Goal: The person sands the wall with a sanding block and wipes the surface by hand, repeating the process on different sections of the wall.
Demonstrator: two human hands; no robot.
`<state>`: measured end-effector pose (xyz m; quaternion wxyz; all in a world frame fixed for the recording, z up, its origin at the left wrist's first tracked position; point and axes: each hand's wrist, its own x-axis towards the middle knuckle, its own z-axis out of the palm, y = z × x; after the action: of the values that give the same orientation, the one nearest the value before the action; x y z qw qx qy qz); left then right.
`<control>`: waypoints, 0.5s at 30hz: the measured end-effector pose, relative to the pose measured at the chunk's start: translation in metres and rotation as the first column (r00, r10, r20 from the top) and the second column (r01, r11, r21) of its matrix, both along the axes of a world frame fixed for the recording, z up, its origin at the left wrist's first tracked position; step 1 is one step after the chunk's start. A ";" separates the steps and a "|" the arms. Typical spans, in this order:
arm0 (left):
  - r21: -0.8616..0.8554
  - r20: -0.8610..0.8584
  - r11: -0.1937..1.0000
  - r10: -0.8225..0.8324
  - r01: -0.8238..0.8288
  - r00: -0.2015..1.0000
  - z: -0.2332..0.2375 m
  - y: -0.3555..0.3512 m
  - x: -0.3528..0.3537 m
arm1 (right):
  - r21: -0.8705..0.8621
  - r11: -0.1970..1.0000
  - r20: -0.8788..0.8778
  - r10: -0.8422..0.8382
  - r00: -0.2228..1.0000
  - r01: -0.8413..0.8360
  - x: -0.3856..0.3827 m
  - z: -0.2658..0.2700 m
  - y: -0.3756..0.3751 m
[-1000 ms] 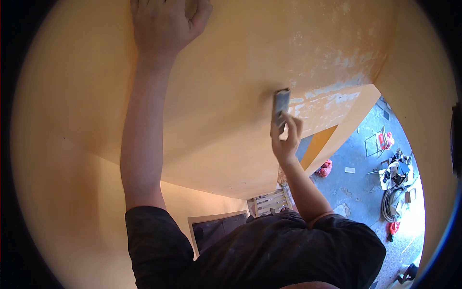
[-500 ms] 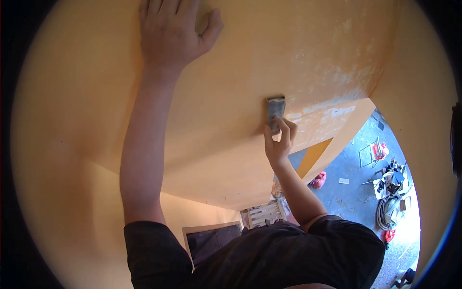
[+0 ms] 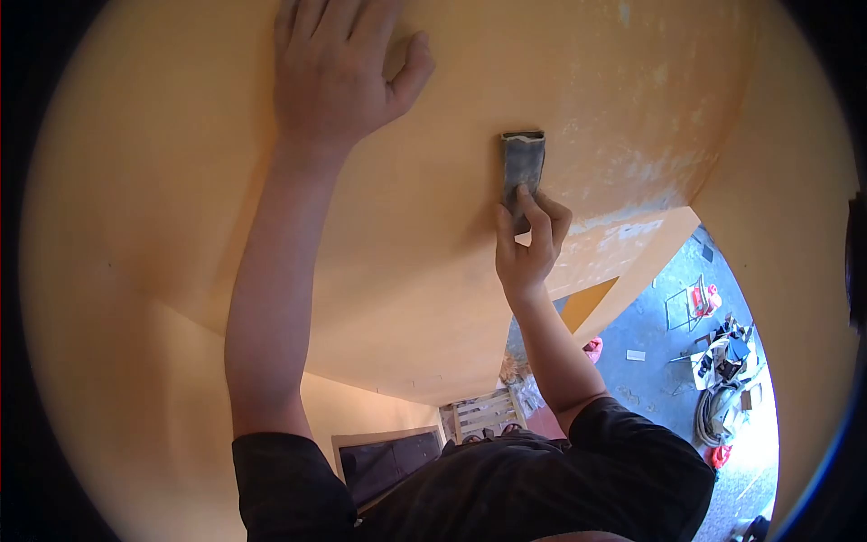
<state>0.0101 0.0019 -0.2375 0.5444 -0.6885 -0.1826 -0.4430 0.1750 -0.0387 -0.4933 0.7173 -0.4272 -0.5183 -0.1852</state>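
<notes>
A grey sanding block (image 3: 523, 163), seemingly wrapped in sandpaper, lies flat against the orange-yellow wall (image 3: 415, 235). My right hand (image 3: 531, 248) grips its lower end between thumb and fingers. Higher up and to the left, my left hand (image 3: 339, 81) rests on the same wall, palm down, with the thumb held away from the fingers; its fingertips are cut off by the top of the view. Whitish, scuffed patches (image 3: 623, 221) mark the wall to the right of the block.
Far below, on a bluish floor, are a folding chair (image 3: 695, 303) with something red on it, a pile of tools and bags (image 3: 727, 357), and a coiled hose (image 3: 709, 415). A slatted wooden piece (image 3: 483, 414) lies beneath me. A dark framed opening (image 3: 388, 465) is at lower left.
My right hand has slid the sanding block upward along the wall. My left hand stays on the wall, appearing slightly farther right as the view shifts.
</notes>
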 end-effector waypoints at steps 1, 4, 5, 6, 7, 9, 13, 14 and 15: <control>-0.006 0.001 1.000 -0.015 0.015 1.000 0.000 0.000 0.001 | 0.004 1.000 0.011 -0.016 1.000 0.016 0.001 0.000 0.000; -0.013 0.000 0.999 -0.040 0.040 0.999 0.000 -0.003 0.001 | -0.042 0.998 0.083 -0.043 0.996 0.047 -0.003 -0.065 -0.013; -0.022 0.004 0.998 -0.054 0.054 0.999 0.001 -0.002 0.001 | -0.068 0.997 0.081 -0.024 0.996 0.030 -0.005 -0.067 -0.012; -0.016 0.006 0.998 -0.055 0.055 0.998 0.004 -0.001 0.001 | -0.062 0.997 0.081 -0.031 0.996 0.036 -0.003 -0.067 -0.008; -0.009 0.011 0.999 -0.049 0.049 0.999 0.004 -0.001 0.001 | -0.073 0.997 0.079 -0.033 0.996 0.038 -0.005 -0.045 -0.008; -0.024 0.013 0.999 -0.047 0.047 0.999 0.000 -0.001 0.003 | 0.011 0.999 -0.059 0.043 0.997 -0.042 -0.008 0.001 0.000; -0.019 0.017 0.999 -0.044 0.045 0.999 0.001 -0.005 0.002 | 0.064 0.996 0.080 -0.067 0.995 0.062 0.001 -0.010 0.000; -0.036 0.018 0.998 -0.049 0.049 0.999 0.001 -0.005 0.003 | 0.020 0.999 0.092 -0.051 0.994 0.049 -0.001 -0.048 -0.006; -0.008 0.028 0.999 -0.049 0.049 0.998 0.001 -0.003 0.005 | -0.019 0.999 0.109 -0.037 0.993 0.039 0.002 -0.063 -0.002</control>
<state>0.0152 -0.0007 -0.2362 0.5278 -0.6889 -0.1751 -0.4650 0.1769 -0.0410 -0.5568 0.6799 -0.4339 -0.5502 -0.2162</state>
